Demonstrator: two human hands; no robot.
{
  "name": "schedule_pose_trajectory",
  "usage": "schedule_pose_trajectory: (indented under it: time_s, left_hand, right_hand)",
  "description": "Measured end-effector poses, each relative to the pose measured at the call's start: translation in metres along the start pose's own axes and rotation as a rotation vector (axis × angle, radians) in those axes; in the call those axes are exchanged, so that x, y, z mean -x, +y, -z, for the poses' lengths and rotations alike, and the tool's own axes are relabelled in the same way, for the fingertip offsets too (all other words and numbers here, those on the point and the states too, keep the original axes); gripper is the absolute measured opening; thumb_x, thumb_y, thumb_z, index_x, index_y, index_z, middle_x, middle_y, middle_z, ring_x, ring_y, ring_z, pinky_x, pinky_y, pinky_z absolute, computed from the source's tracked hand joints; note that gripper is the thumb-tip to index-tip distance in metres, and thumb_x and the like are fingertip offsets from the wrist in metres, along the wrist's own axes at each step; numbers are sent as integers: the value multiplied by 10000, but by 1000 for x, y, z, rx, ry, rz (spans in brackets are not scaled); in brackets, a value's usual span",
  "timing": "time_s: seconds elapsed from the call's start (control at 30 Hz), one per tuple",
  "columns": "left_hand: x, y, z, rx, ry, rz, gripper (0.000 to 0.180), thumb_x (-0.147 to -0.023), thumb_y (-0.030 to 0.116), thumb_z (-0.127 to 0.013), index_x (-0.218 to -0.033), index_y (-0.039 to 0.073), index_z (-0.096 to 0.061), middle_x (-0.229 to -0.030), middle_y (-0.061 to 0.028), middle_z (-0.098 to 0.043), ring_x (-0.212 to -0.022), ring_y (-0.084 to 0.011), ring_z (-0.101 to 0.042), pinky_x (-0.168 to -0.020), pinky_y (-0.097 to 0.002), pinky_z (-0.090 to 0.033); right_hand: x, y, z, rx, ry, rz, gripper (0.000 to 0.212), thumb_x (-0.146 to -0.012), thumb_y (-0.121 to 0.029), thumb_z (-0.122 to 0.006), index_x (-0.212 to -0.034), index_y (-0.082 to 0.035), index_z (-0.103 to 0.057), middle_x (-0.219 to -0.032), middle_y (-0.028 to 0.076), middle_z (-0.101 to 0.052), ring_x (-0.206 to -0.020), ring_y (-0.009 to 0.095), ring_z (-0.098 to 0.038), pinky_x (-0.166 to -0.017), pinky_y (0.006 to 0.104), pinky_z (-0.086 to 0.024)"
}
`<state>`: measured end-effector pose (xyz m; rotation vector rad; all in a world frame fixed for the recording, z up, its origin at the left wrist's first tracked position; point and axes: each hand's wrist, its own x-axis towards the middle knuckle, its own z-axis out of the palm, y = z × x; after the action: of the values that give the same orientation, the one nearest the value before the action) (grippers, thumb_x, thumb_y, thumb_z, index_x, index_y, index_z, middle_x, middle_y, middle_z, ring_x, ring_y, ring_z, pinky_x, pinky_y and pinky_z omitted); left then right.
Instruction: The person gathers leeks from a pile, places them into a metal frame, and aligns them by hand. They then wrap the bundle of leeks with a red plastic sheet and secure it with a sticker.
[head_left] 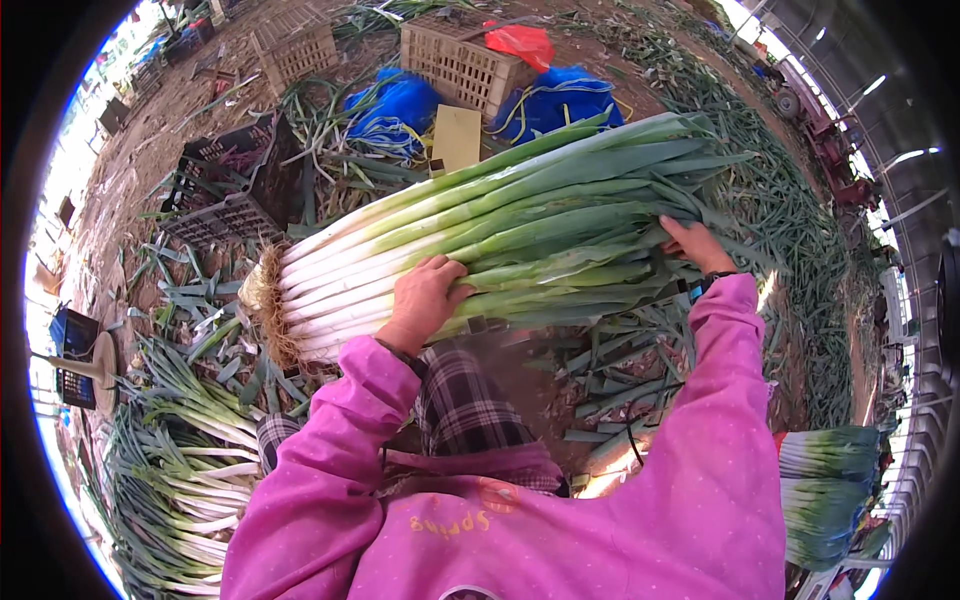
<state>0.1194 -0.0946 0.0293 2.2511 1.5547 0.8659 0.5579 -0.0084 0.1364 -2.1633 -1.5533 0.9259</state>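
Note:
A wide row of long green onions (480, 220) lies slantwise in front of me, white stems and tangled roots (270, 305) to the left, green leaves to the right. My left hand (425, 300) rests over the near stems where white turns to green, fingers bent around them. At the leaf end, my right hand (697, 247) has its fingers bent against the near leaves, gripping their edge. What supports the row is mostly hidden beneath it.
A black crate (225, 185) stands at the left. Beyond the row are a beige crate (455, 65), blue netting (395, 110) and a yellow block (456, 138). Loose onions (190, 480) lie at lower left, bundled onions (825, 495) at lower right. Leaf scraps (790, 230) cover the ground at right.

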Motion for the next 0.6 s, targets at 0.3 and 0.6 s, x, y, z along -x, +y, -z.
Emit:
schedule_pose_trajectory:
  time_s: [0.3, 0.6]
  left_hand:
    - [-1, 6, 4, -18, -41, -66, 249, -777, 297, -713, -931, 113, -648, -891, -60, -616, -897, -291, -598, -735, -413, -495]
    - [10, 1, 0, -120, 13, -80, 241, -776, 297, -709, -905, 117, -615, -904, -53, -578, -895, -277, -578, -711, -399, -499]
  right_hand:
    - [-9, 151, -15, -228, 210, 230, 420, -853, -135, -664, -1245, -31, -556, -1112, 206, -640, -936, 319, -637, -801, 402, -513]
    - [104, 137, -104, -896, 972, -318, 312, -872, -44, -560, -1177, 16, -543, -1058, 103, -623, -829, 228, -607, -740, 361, -517]
